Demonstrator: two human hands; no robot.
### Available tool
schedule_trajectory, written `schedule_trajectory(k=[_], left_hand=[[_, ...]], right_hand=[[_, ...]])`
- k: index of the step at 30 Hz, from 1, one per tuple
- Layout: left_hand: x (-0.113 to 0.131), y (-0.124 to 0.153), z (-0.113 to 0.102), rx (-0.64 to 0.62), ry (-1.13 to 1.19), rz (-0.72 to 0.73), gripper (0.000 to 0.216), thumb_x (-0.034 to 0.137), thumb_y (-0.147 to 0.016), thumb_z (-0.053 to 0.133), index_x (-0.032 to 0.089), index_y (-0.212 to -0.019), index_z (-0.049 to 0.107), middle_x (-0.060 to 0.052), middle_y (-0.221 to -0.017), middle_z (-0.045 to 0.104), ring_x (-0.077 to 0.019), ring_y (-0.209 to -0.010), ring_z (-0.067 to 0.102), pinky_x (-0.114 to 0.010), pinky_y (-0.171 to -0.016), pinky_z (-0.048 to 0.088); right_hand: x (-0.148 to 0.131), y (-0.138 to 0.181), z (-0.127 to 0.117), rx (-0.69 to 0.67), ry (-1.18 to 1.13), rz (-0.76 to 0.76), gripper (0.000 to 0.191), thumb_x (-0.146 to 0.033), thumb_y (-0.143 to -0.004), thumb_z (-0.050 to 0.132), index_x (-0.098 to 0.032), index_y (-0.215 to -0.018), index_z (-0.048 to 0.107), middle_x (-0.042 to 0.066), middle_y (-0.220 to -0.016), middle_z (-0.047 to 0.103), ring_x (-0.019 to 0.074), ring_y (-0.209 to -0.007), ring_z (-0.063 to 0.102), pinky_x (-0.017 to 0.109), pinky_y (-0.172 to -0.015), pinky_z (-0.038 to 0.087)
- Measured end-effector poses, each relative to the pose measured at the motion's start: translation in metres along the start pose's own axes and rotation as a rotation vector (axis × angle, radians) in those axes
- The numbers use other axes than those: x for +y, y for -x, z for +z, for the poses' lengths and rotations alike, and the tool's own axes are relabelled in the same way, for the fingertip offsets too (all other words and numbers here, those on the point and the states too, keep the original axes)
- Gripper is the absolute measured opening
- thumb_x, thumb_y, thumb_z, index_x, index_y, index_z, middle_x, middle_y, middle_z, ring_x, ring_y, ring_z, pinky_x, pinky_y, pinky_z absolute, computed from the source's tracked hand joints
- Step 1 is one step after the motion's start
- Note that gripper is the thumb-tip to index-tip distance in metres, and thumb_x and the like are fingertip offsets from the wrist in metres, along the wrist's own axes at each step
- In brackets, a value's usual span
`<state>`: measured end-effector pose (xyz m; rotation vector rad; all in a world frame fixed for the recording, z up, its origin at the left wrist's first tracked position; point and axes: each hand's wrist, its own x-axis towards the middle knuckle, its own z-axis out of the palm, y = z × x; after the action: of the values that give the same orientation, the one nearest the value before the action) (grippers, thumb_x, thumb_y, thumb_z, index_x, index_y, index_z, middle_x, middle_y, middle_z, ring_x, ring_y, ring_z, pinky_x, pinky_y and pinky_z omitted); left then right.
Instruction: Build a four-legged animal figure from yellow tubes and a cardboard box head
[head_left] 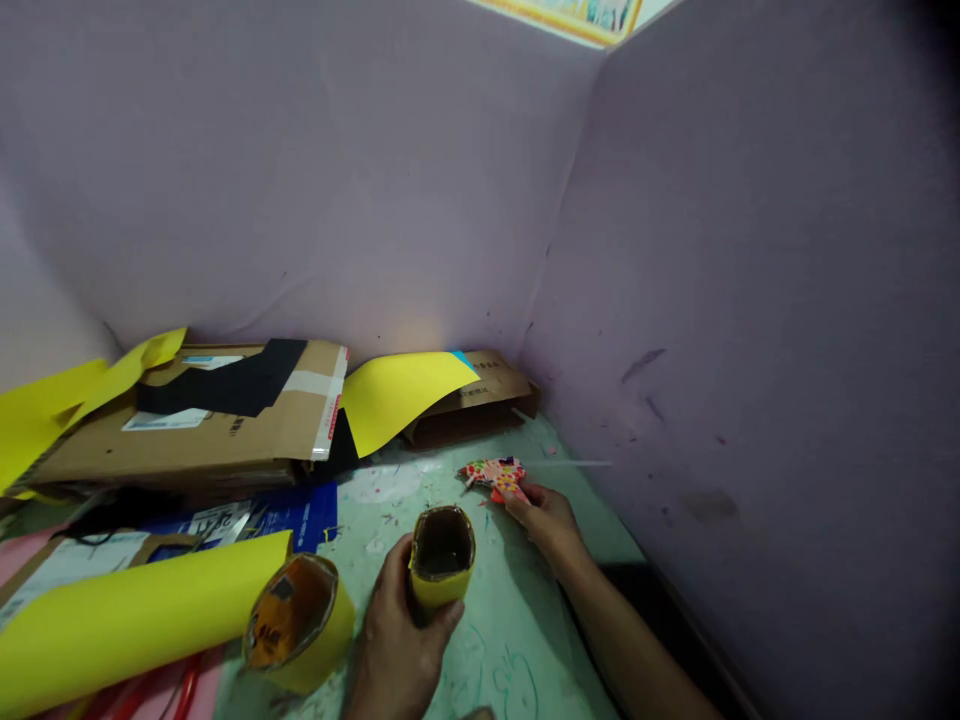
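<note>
My left hand [401, 635] is wrapped round a small cardboard tube covered in yellow paper [441, 590], its open end facing up. In my right hand [546, 520] is a glue gun [495, 478] with a colourful pattern, gripped by its handle. Its nozzle points left, and a long clear glue stick [574, 463] sticks out of its back to the right. The glue gun and the tube are apart. A wider yellow-covered cardboard tube [319, 640] stands left of my left hand, with orange and dark patches inside.
A large yellow paper roll [142, 610] lies at the left, with red handles [190, 685] below it. Flat cardboard boxes [247, 440] and a yellow sheet [405, 390] lie along the back wall. The pale green tabletop [495, 620] meets the right wall [750, 350].
</note>
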<state>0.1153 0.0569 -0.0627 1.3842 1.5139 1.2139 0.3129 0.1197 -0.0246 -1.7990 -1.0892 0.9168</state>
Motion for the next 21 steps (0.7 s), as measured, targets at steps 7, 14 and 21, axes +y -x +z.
schedule_trajectory(k=[7,14,21], left_hand=[[-0.003,0.000,0.001,-0.026,-0.090,0.040,0.062,0.034,-0.070,0.062,0.018,-0.129,0.050,-0.015,-0.119,0.067,-0.0335,-0.115,0.061,-0.050,-0.094,0.048],[-0.012,-0.003,0.000,-0.046,-0.087,0.069,0.065,0.027,-0.068,0.067,0.016,-0.131,0.051,-0.016,-0.124,0.065,-0.0353,-0.120,0.059,-0.051,-0.096,0.048],[0.014,0.000,-0.008,-0.141,-0.101,0.022,0.070,0.017,-0.066,0.071,0.017,-0.133,0.049,-0.016,-0.127,0.063,-0.0328,-0.124,0.056,-0.051,-0.101,0.045]], right_hand=[[-0.018,0.021,-0.009,0.026,0.294,-0.125,0.028,-0.025,-0.075,0.066,-0.013,-0.099,0.075,0.019,-0.105,0.073,0.0394,-0.108,0.063,0.047,-0.093,0.045],[-0.004,0.093,-0.045,-0.345,-0.148,-0.234,0.068,-0.049,-0.074,0.073,-0.020,-0.134,0.058,0.016,-0.140,0.058,0.0331,-0.125,0.058,0.049,-0.108,0.042],[0.034,0.153,-0.065,-0.574,-0.221,-0.146,0.106,-0.076,-0.050,0.078,-0.027,-0.140,0.053,0.015,-0.141,0.059,0.0399,-0.134,0.049,0.052,-0.112,0.036]])
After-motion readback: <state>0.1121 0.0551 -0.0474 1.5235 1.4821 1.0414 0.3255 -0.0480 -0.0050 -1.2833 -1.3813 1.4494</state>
